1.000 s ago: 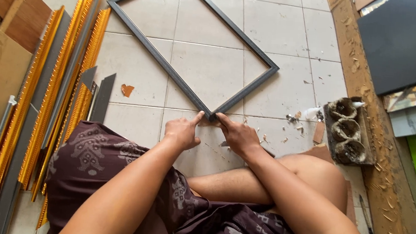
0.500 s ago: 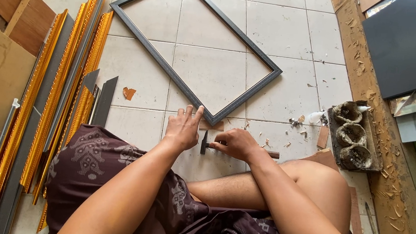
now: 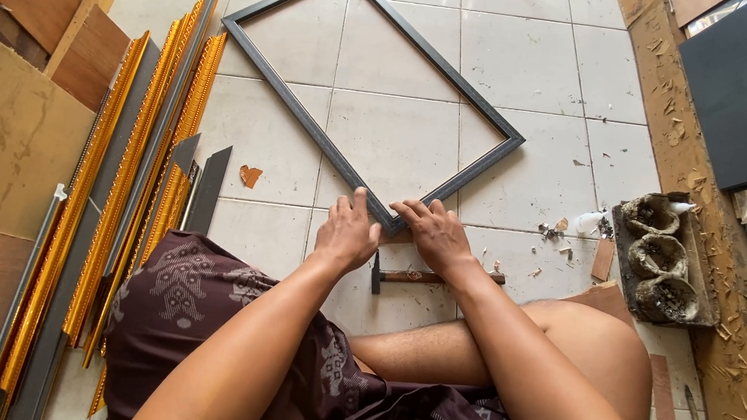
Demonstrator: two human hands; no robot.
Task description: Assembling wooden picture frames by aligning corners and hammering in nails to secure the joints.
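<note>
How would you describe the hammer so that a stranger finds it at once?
Start at the grey frame on the floor tiles. Behind both hands pressing its nearest corner lies the hammer, partly hidden by the right forearm. It is the only tool with a wooden handle and dark head.

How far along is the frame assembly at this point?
Done: the dark frame lies closed, all four sides meeting. In hand: the left hand and right hand press its near corner. The hammer lies unheld on the tiles. Left: gold mouldings remain loose beside it.

No packages, labels, signs or screens in view.
</note>
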